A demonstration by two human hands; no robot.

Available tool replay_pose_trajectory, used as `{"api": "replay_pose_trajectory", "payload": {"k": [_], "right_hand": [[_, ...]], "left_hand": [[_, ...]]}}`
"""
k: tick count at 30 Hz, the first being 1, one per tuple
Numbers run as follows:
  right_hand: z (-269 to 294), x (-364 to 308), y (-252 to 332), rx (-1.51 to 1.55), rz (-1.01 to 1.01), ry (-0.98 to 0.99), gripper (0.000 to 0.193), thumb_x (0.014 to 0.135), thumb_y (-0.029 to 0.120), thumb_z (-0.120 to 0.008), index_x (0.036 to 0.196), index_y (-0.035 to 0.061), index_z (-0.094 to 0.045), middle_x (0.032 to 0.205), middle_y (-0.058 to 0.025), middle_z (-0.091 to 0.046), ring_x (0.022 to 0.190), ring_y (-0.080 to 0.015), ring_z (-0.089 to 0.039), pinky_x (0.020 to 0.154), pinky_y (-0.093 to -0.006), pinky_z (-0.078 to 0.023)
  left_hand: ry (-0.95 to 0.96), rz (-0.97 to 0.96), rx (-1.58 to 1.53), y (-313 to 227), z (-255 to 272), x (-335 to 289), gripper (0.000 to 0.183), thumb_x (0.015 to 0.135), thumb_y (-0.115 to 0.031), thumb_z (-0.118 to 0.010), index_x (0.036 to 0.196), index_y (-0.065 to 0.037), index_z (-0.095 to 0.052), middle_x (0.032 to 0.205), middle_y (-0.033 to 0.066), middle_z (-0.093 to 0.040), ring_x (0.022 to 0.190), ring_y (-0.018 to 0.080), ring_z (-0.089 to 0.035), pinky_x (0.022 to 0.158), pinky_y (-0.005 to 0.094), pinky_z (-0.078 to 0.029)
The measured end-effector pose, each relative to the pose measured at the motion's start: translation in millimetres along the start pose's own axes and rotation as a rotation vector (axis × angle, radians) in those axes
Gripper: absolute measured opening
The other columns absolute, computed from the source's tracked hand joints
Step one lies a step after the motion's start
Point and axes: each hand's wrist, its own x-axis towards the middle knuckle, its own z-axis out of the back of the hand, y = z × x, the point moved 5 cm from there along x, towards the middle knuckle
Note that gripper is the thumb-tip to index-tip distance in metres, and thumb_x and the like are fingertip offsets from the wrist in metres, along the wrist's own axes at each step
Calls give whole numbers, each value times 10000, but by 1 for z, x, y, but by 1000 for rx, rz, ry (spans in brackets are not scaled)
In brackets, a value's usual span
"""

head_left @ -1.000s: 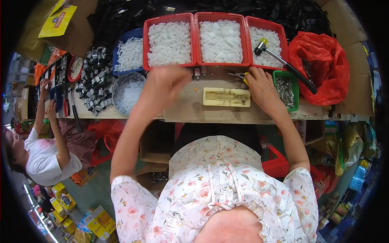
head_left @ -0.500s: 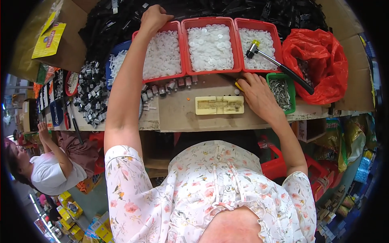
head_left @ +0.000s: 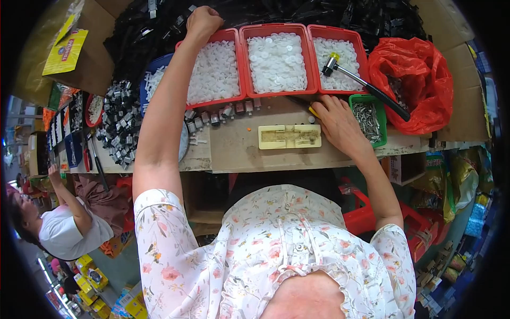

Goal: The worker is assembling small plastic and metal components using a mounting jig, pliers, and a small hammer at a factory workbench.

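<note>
Head cam: left hand (head_left: 202, 21) stretched way out over the red tray (head_left: 215, 72) into the black parts pile (head_left: 154, 32), fingers curled, can't tell what it grips. Right hand (head_left: 337, 125) lies flat, holding nothing, just right of the cream jig (head_left: 289, 136), whose long axis runs left-right

One head-worn fisheye view, looking steeply down from above the person's chest onto the workbench (head_left: 239, 151), close in, edges bending toward the rim.
</note>
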Motion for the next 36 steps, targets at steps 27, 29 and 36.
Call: {"api": "replay_pose_trajectory", "payload": {"k": [27,29,36], "right_hand": [[68,17,40,672,238,-313,424,844,-41,-659,1260,30,-614,1228,-165,-575,1105,-335,-604,892,-396,-512],[59,9,38,596,261,-161,354,807,-14,-717,1155,20,-664,1124,-154,-605,1027,-315,-619,843,-390,-515],[34,-10,45,326,248,-174,232,747,79,-780,946,34,-670,885,-93,-563,826,-286,-584,711,-402,-470]], "left_hand": [[843,490,-1570,-114,4,-269,137,790,-3,-630,911,6,-692,776,34,-670,628,101,-603,574,232,-469],[853,495,-1604,-104,0,-281,133,795,-3,-633,912,-6,-696,789,24,-674,650,98,-612,583,231,-473],[76,-5,-616,-55,42,-285,161,842,-34,-694,999,-4,-707,894,56,-673,774,172,-644,678,309,-511]]}}
